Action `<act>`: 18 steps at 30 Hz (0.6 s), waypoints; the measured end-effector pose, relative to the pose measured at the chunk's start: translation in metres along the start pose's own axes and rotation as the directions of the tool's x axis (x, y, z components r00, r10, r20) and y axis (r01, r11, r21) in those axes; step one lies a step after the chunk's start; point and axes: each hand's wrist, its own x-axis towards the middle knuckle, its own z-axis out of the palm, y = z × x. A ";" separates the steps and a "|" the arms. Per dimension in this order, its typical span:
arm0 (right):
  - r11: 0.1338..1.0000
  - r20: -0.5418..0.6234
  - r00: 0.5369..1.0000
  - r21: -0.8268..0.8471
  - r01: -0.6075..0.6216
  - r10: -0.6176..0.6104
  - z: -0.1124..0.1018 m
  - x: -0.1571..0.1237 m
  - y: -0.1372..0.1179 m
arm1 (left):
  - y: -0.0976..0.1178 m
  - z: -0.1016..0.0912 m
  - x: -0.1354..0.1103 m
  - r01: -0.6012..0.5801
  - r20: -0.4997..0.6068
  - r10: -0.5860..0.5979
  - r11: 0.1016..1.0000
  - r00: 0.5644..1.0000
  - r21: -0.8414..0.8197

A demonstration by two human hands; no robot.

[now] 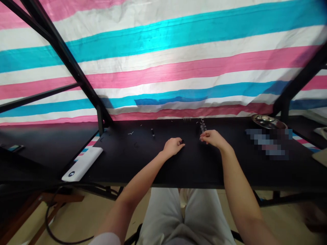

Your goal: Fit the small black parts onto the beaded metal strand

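Observation:
My left hand rests over the black tabletop with its fingers curled around a small black piece. The piece is mostly covered, and its kind cannot be made out. To the right, my right hand pinches at the near end of a clear, knobbly strip. Whether the strip is lifted or lies on the table I cannot tell. A short dark cylinder with a pale band lies left of my left hand. Thin white scraps are farther left.
On the left lies a white power-bank-like box. A shiny metal dish sits at the back right, beside a blurred-out patch. Several tiny pieces line the back edge. Black frame bars and a striped sheet stand behind.

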 end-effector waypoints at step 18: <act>0.890 -0.267 0.957 -0.400 -0.220 0.117 -0.009 0.003 0.012 | 0.036 0.064 0.069 0.097 -0.110 -0.087 0.991 0.990 0.090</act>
